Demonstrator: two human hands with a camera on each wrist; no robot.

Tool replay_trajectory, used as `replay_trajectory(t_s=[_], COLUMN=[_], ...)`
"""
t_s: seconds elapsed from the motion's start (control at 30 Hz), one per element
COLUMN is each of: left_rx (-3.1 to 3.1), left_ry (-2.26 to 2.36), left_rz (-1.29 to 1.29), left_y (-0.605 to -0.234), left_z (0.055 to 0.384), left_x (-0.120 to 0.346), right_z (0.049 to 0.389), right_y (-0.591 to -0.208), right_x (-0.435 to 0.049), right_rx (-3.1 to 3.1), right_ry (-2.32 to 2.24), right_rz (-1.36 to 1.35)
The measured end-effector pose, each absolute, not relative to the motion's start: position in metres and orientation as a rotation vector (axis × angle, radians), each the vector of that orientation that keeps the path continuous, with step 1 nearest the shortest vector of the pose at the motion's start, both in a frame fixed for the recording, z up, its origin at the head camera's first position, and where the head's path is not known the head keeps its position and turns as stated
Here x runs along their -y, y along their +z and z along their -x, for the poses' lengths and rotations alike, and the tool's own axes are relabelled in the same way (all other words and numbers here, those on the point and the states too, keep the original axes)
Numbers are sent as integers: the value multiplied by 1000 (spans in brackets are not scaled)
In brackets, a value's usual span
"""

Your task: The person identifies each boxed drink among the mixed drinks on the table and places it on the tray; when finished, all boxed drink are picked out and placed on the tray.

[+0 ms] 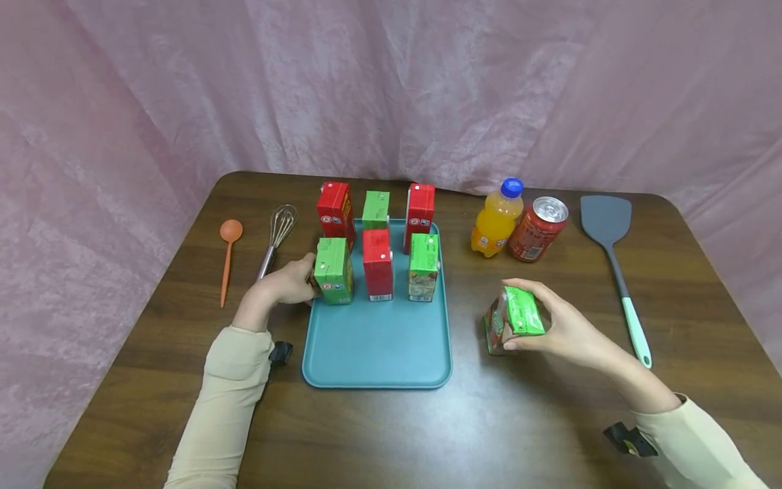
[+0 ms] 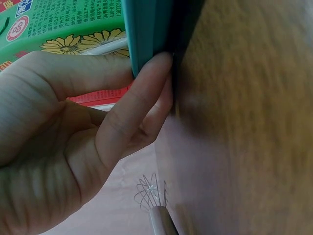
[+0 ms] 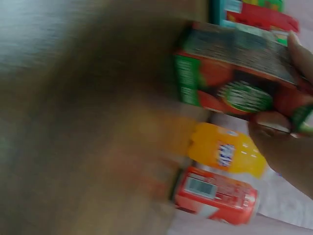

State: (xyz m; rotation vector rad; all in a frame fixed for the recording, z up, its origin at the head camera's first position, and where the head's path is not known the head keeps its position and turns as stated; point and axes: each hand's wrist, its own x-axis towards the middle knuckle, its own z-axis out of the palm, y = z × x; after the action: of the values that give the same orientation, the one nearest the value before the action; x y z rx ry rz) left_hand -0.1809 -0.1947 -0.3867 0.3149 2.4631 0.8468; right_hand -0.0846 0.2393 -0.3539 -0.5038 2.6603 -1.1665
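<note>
My left hand (image 1: 287, 282) pinches the left rim of the teal tray (image 1: 375, 346); in the left wrist view the fingers (image 2: 129, 115) reach below the rim. On the tray's back half stand several small drink cartons, among them a green one (image 1: 333, 272) beside that hand, a red one (image 1: 377, 265) in the middle and a green-topped one (image 1: 423, 266) at the right. To the right of the tray my right hand (image 1: 568, 329) holds a juice carton (image 1: 523, 312) from above, slightly tilted. The right wrist view shows its printed side (image 3: 234, 90), close over the table.
Behind the right hand stand an orange soda bottle (image 1: 493, 221) and a red can (image 1: 536, 234). A spatula (image 1: 611, 248) lies at the far right. On the left are an orange spoon (image 1: 229, 251) and a whisk (image 1: 277, 234). Pink cloth (image 1: 366, 88) hangs behind the table.
</note>
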Motion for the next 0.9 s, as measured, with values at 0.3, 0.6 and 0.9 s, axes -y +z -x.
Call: replay_trajectory(t_s=[0.3, 0.6, 0.9], left_rx=[-2484, -2472, -2455], left_ry=[825, 823, 830], left_rz=[-300, -303, -288], left_y=[-384, -386, -386], left_z=[185, 184, 180], left_x=[191, 193, 194], right_z=[85, 85, 82], right_y=[-362, -361, -345], right_x=[-238, -232, -198], right_rx=[-2796, -2886, -2954], right_ry=[-1165, -1137, -1219], right_rz=[406, 443, 613])
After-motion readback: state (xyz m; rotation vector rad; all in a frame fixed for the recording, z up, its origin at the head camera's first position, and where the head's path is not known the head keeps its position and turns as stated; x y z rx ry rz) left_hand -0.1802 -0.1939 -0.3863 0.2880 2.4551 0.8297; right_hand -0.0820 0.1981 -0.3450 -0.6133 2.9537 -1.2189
